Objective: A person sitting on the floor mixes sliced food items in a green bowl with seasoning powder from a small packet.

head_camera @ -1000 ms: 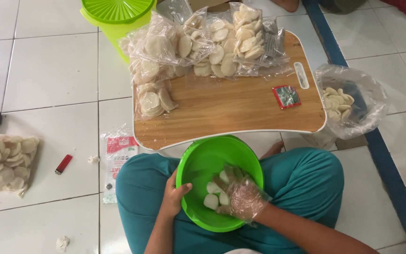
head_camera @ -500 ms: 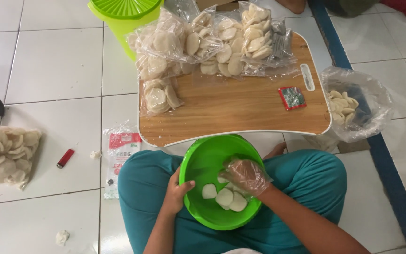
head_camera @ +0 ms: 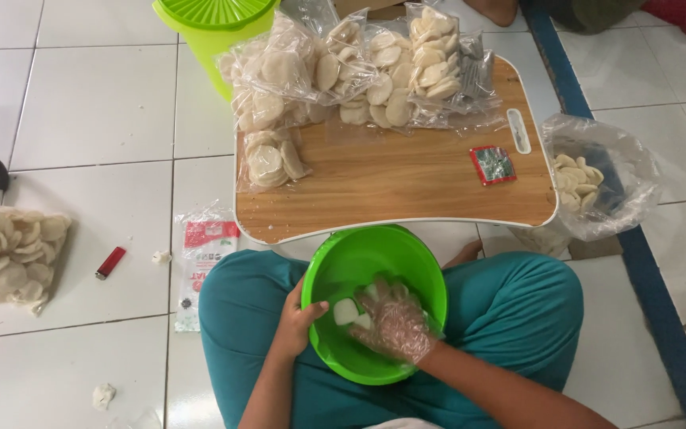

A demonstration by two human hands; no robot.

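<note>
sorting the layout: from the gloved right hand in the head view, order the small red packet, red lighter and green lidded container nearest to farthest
From the gloved right hand:
1. Small red packet, on the wooden board ahead.
2. Red lighter, on the floor, left.
3. Green lidded container, beyond the board, top left.

1. Your right hand wears a thin, clear plastic glove, crinkled and loose, ending at the wrist.
2. Your left hand is bare, with no glove, ring or watch in view.
3. Both your forearms are uncovered; no sleeve shows on either.
4. You wear teal trousers of plain, smooth cloth, with soft folds at the knees.
</note>
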